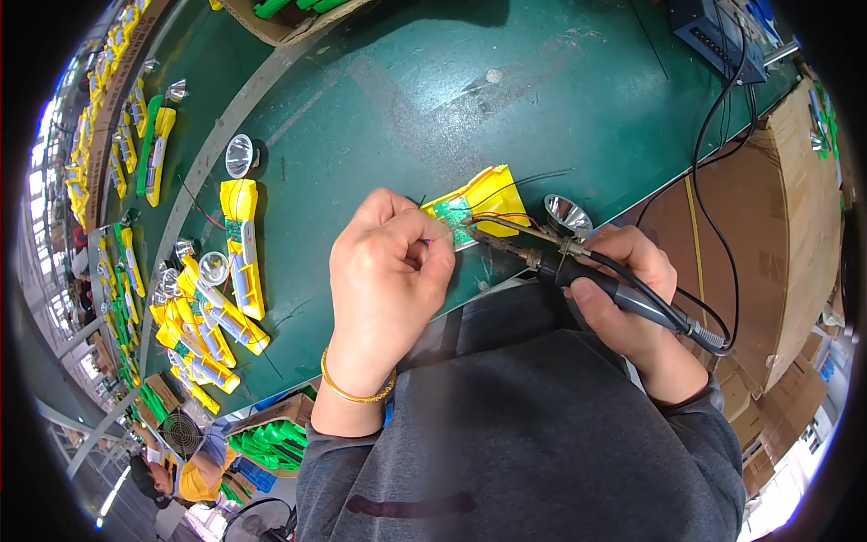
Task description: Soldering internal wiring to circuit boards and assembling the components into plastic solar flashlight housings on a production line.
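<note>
Bench: green top (578, 108), scuffed, shiny under the light, its near edge running past the person's lap.
Board: small green circuit board (452, 213) at the left end of a yellow casing (502, 200), near the bench's near edge, between the two hands.
Wires: thin dark ones stick out over the casing toward the right; a red one shows by its lower edge.
Left hand: closed (388, 262), thumb and fingertips pinched together at the board's left side; what lies between them, I cannot tell.
Right hand: wrapped (632, 266) around the black handle of a soldering iron (623, 294), thumb along it.
Iron tip: pointing left, at the board; whether it touches, I cannot tell.
Reflector: silver cup (567, 215), just right of the casing.
Bracelet: gold (358, 394), on the left wrist.
Cable: black, looping from the iron's rear at right.
Control box: blue (709, 38), at the bench's far right corner.
Single light: yellow (242, 248), left of the left hand, a reflector at its far end.
Pile: several yellow lights (194, 325) overlapping, nearer the person.
Cartons: one at the far edge (287, 34), one below the bench at left (262, 415), both with green parts.
Background: co-worker in yellow (199, 479), lower left, near a fan (182, 434).
</note>
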Motion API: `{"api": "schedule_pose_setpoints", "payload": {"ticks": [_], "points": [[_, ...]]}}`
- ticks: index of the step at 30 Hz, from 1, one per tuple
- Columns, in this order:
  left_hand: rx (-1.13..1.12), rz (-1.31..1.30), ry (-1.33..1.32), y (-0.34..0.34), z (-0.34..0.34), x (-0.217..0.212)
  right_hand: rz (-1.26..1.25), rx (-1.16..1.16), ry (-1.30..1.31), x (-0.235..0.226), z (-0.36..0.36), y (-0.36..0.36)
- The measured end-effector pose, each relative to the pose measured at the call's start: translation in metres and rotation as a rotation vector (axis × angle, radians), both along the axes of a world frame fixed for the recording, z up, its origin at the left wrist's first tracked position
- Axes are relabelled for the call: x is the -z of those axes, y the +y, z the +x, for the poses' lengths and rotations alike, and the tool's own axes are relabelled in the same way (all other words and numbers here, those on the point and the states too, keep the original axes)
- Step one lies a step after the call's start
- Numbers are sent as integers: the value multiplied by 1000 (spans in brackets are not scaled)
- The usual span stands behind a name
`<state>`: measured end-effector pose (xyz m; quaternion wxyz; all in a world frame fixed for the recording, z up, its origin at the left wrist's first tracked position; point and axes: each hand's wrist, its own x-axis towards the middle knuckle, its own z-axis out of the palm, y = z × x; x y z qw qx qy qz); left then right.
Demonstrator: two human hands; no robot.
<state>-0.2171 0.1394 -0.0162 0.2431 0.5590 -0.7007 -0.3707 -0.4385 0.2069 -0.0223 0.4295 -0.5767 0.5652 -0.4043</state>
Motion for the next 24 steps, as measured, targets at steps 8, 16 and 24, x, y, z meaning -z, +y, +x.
{"api": "schedule_pose_setpoints", "payload": {"ticks": [8,16,24], "points": [[1,-2,-4,0,-1,-1,-21,1,19,0,1,-1],[1,-20,-35,0,-4,-2,-113,-49,75,-1,-1,-4],[14,-46,-53,-1,-4,-3,56,65,-126,0,-10,6]]}}
